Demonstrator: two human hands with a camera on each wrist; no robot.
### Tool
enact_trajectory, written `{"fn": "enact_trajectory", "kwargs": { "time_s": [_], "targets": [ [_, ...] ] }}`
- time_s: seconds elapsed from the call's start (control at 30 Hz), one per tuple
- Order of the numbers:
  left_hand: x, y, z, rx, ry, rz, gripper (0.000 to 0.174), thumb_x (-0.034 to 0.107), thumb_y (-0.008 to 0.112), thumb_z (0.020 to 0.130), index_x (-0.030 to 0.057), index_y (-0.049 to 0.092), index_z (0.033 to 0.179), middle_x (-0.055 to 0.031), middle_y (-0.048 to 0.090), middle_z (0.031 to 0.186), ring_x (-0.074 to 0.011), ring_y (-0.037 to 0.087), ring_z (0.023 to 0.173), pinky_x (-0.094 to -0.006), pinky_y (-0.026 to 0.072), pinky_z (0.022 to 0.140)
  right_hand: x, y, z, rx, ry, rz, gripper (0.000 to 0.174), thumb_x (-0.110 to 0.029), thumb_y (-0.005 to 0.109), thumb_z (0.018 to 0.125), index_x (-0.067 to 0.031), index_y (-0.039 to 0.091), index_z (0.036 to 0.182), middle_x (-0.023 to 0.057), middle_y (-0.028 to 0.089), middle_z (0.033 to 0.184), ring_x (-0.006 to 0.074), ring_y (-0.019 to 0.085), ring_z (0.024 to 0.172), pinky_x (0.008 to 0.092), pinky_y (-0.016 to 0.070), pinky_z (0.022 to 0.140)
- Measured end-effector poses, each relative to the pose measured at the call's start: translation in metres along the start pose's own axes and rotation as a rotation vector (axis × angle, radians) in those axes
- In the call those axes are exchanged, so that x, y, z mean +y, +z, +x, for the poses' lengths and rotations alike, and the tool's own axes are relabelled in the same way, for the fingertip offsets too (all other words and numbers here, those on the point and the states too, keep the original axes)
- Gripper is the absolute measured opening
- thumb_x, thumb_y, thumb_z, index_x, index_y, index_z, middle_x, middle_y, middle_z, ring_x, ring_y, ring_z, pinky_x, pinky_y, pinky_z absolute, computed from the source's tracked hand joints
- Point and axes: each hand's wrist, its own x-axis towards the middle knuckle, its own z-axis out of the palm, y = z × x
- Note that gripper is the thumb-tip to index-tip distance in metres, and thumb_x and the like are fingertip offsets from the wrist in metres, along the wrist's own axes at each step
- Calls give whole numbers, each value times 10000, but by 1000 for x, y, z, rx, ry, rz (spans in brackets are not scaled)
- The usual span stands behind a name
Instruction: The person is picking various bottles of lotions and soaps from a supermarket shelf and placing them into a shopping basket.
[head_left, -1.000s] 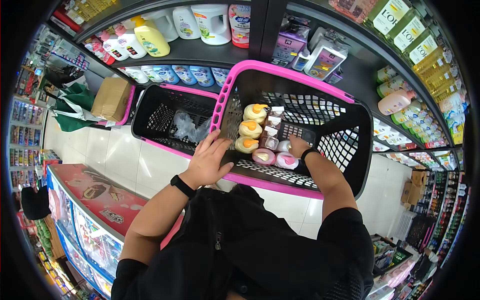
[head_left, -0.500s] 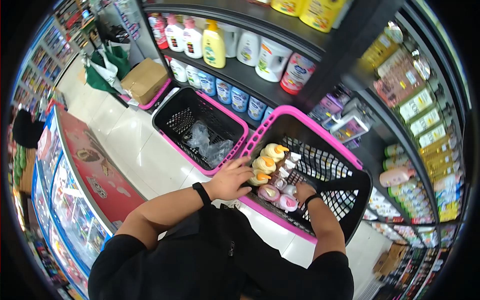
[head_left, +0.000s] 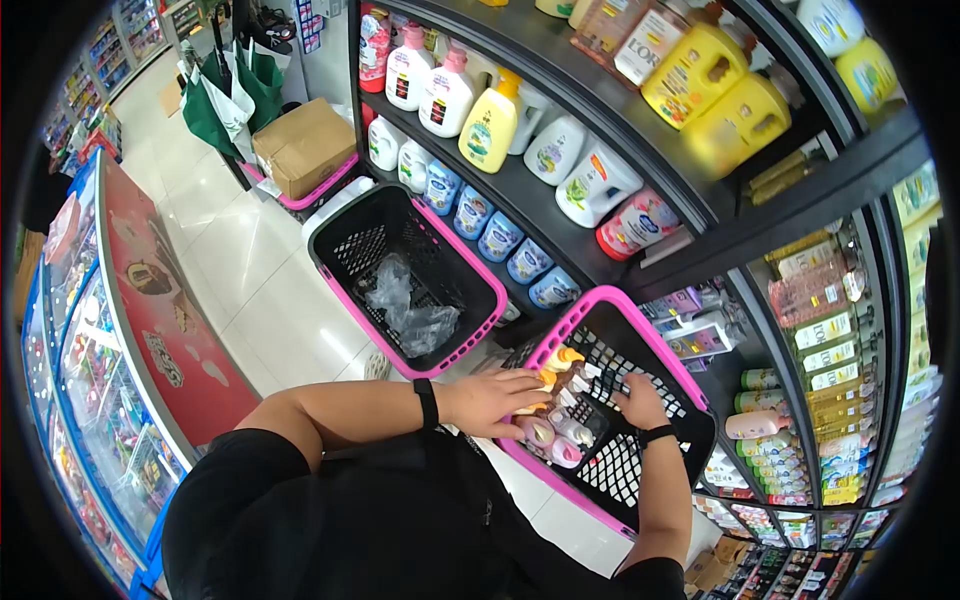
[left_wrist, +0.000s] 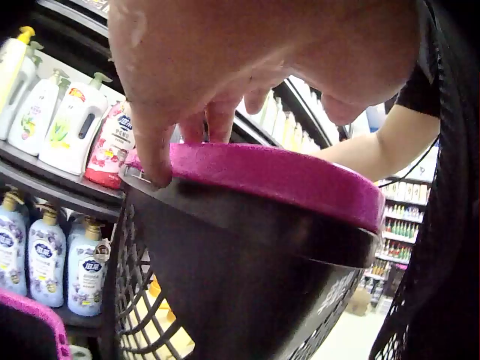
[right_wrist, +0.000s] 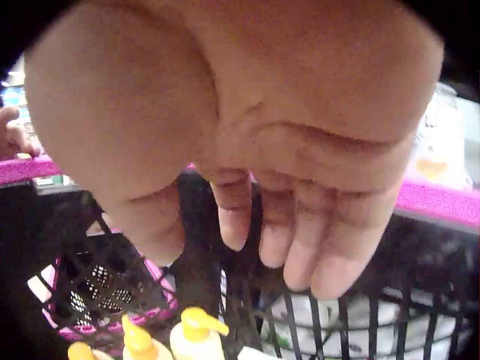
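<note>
A black shopping basket with a pink rim [head_left: 565, 488] stands in front of me, seen from above in the head view. My left hand [head_left: 485, 402] rests on its left end, fingers laid over the pink rim [left_wrist: 277, 176]. Over the inside of the basket hovers my right hand [head_left: 643, 402], its fingers [right_wrist: 330, 262] loosely extended and holding nothing. At the basket's left end stand cream pump bottles with orange-yellow pumps [right_wrist: 196, 334], partly covered by my left hand in the head view. Beside them are brown bottles with white tops and pink-topped bottles [head_left: 566, 450].
To the left, a second pink-rimmed basket [head_left: 368, 332] holds clear plastic bags [head_left: 425, 325]. Behind it is a cardboard box [head_left: 305, 150]. Shelves of detergent bottles [head_left: 490, 125] run along the far side. A red-sided freezer [head_left: 165, 300] stands at the left.
My right hand has risen from among the bottles, empty. My left hand has stayed at the basket's left end. The head view has turned left, bringing the second basket nearer the middle.
</note>
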Motion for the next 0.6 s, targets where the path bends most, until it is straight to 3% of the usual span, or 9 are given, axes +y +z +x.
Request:
{"fn": "enact_trajectory", "kwargs": {
  "time_s": [0.1, 0.2, 0.3, 0.37, 0.43, 0.47, 0.6],
  "targets": [
    [-28, -30, -8, 127, 7, -104, 632, 330, 687, 913, 38, 476, 1431, -206, 490, 1443, -388, 430, 1386, -495, 359, 1154, -82, -53, 20, 287, -155, 17, 296, -91, 741, 802, -7, 622, 1060, 209, 626, 1067, 419, 614, 1001, 461, 510, 863],
    [-76, -65, -28, 156, -139, -240, 552, 247, 677, 900, 26, 507, 1377, -203, 567, 1337, -391, 533, 1267, -456, 417, 1103, -154, -85, 61, 337, -272, 16, 293, -75, 731, 813, 11, 614, 1067, 209, 622, 1093, 417, 609, 1045, 453, 508, 890],
    [-130, -107, -67, 229, -361, -368, 392, 228, 673, 924, 27, 610, 1254, -176, 682, 1128, -345, 677, 1028, -414, 543, 914, -208, -98, 128, 355, -401, 49, 311, -68, 738, 822, 14, 615, 1095, 204, 613, 1101, 402, 609, 1034, 429, 510, 892],
    [-172, -126, -100, 296, -430, -322, 305, 213, 663, 945, 24, 648, 1184, -156, 706, 1015, -299, 709, 904, -379, 567, 816, -240, -94, 186, 351, -276, 247, 323, -81, 734, 848, 4, 607, 1133, 164, 621, 1057, 317, 635, 958, 402, 520, 836],
    [-192, -152, -132, 409, -559, -341, 273, 185, 660, 951, 19, 655, 1167, -145, 703, 1011, -257, 706, 893, -355, 560, 799, -261, -88, 252, 352, -149, 333, 469, -142, 776, 849, 8, 574, 1245, 158, 630, 1154, 258, 654, 1015, 371, 541, 868],
    [-203, -161, -148, 437, -616, -339, 273, 175, 663, 950, 20, 650, 1175, -139, 702, 1005, -239, 701, 889, -347, 557, 794, -266, -78, 288, 391, -177, 466, 592, -161, 797, 840, 5, 514, 1333, 163, 608, 1227, 251, 643, 1072, 368, 544, 879],
    [-214, -195, -204, 517, -794, -229, 307, 157, 669, 941, 23, 624, 1213, -121, 701, 964, -224, 689, 883, -344, 551, 785, -313, -78, 400, 503, -90, 767, 850, -189, 838, 803, -17, 349, 1478, 199, 508, 1335, 278, 547, 1210, 404, 472, 1001]
  ]
}}
